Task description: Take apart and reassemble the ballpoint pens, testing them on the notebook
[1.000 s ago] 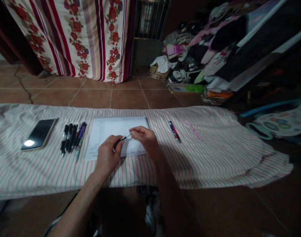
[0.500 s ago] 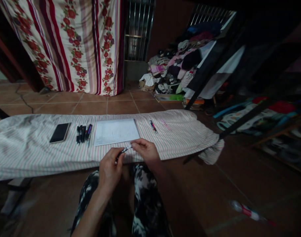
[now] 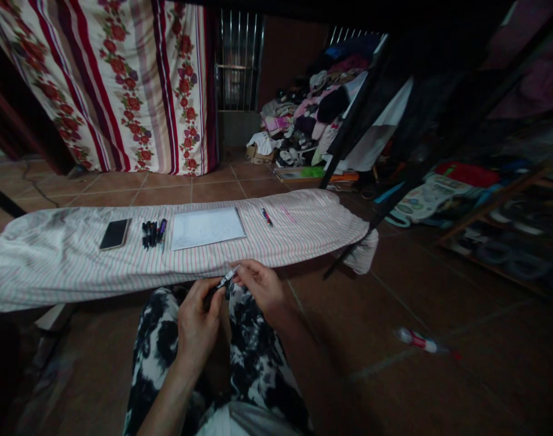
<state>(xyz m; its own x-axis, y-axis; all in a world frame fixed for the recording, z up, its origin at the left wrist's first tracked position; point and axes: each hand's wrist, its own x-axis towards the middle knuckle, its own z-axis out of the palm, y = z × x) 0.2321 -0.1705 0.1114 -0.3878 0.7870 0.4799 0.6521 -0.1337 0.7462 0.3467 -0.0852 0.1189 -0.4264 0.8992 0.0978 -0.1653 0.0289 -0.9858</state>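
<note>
Both hands hold one pen over my lap, in front of the striped cloth-covered board. My left hand is closed round the pen's dark barrel. My right hand pinches its pale upper end. On the board lie a spiral notebook, a row of several dark pens, a black phone, a red and blue pen and a faint pink pen.
A floral striped curtain hangs at the back left. A pile of clothes lies by a dark slanted frame. A small red and white object rests on the tiled floor at right. My patterned trousers fill the foreground.
The view has pulled back from the board. My hands, still holding the pen, have come off the notebook and now hover over my lap.
</note>
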